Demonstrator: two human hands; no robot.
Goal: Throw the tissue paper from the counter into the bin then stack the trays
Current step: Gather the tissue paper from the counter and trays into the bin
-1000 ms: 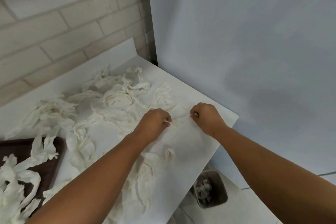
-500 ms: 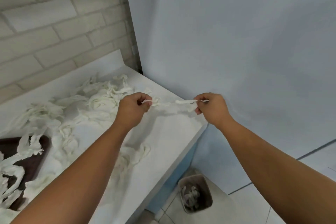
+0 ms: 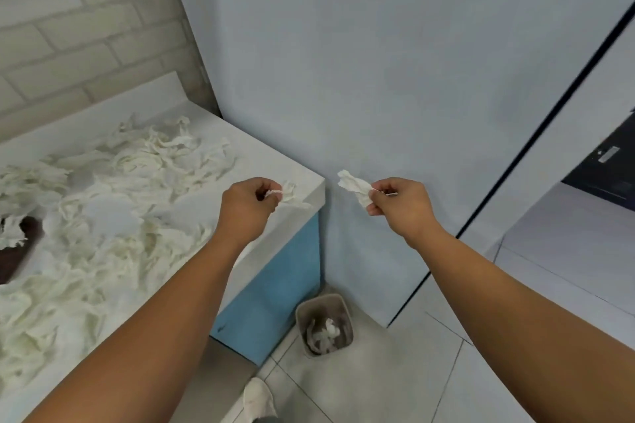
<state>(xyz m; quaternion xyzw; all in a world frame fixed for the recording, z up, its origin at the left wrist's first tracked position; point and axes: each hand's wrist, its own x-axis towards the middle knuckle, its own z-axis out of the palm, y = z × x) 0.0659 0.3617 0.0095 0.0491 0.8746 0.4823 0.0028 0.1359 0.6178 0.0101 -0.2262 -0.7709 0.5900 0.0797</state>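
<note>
My left hand (image 3: 248, 204) pinches a small scrap of white tissue (image 3: 288, 192) above the counter's right corner. My right hand (image 3: 398, 204) pinches another torn scrap of tissue (image 3: 352, 184), held in the air past the counter edge. A grey bin (image 3: 324, 324) stands on the floor below, between the hands, with some tissue inside. Several more shreds of tissue paper (image 3: 113, 203) cover the white counter (image 3: 275, 161). A dark brown tray (image 3: 17, 251) shows at the far left, partly under tissue.
A brick wall runs behind the counter and a pale blue wall (image 3: 378, 62) closes its right end. The counter's side panel (image 3: 275, 288) is blue. Tiled floor lies around the bin, and a white shoe (image 3: 259, 400) shows at the bottom.
The tissue strip stretched between both hands has torn in two; each hand now holds one piece. The right hand moved past the counter edge, and the view shifted right and down toward the bin.
</note>
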